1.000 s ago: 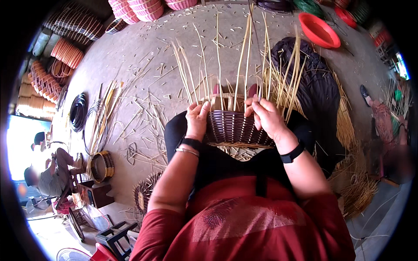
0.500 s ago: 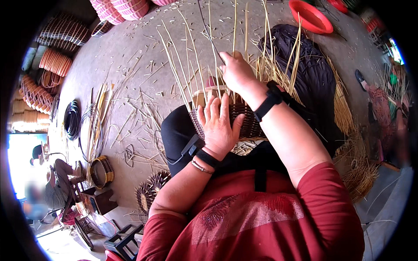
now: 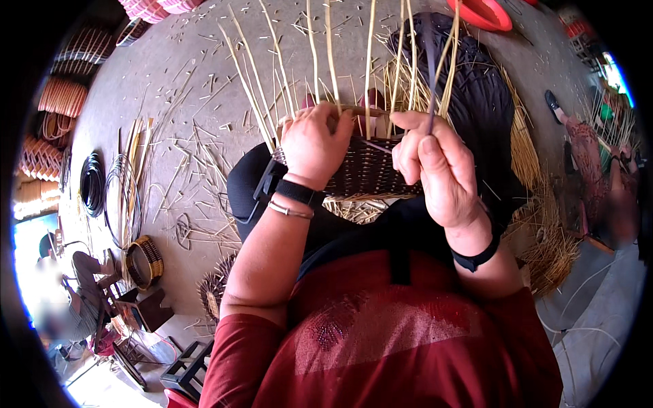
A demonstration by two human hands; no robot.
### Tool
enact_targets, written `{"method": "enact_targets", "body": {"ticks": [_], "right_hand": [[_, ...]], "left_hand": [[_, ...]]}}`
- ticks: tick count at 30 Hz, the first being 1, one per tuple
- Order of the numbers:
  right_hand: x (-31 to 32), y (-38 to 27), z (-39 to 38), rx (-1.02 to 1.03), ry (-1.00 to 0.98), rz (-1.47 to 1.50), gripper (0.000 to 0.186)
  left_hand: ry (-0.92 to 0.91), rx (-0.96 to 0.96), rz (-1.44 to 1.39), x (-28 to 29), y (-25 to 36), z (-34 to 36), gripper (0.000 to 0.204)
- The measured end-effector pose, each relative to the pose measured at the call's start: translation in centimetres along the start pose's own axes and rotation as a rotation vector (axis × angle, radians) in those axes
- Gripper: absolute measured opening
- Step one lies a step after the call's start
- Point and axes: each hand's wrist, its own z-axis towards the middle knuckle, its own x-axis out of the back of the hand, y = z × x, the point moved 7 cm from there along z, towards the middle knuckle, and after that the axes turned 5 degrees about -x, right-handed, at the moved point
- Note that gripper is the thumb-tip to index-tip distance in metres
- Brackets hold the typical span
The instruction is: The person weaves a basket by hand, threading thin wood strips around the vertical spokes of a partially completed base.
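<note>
A partly woven dark brown basket (image 3: 371, 170) lies across my lap, with tall pale stakes (image 3: 369, 64) rising from its far edge. My left hand (image 3: 315, 146) is closed over the left part of the basket's upper edge, its fingertips hidden behind the weave and stakes. Right of the stakes, my right hand (image 3: 442, 166) pinches a thin dark weaving strip (image 3: 431, 64). One length of the strip stands up past the fingers, and another runs from the basket's edge to this hand.
Dark cloth (image 3: 456, 88) and straw bundles (image 3: 524, 143) lie at the right. A red basin (image 3: 484, 13) stands at the far right. Coiled black strip (image 3: 92, 183) and a round basket (image 3: 144, 263) are on the left floor. Other people sit at both sides.
My right hand has come down and right, turning palm upward with the strip. My left hand has gone from spread fingers to curled over the basket's edge. The whole view has shifted slightly.
</note>
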Motion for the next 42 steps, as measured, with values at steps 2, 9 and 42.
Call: {"method": "enact_targets", "body": {"ticks": [2,9,42], "right_hand": [[3.3,3.1,0.3,-0.077,0.171,0.151,0.039],[8.1,13.9,1.0,-0.416,0.404,0.231,0.025],[14.8,14.5,1.5,-0.233,0.617,-0.098,0.080]], "left_hand": [[-0.020,0.066,0.024,0.2,-0.4,-0.4,0.020],[0.191,-0.208,0.326,0.7,4.2,-1.2,0.047],[-0.312,-0.499,0.401,-9.4,10.7,-2.8,0.036]]}}
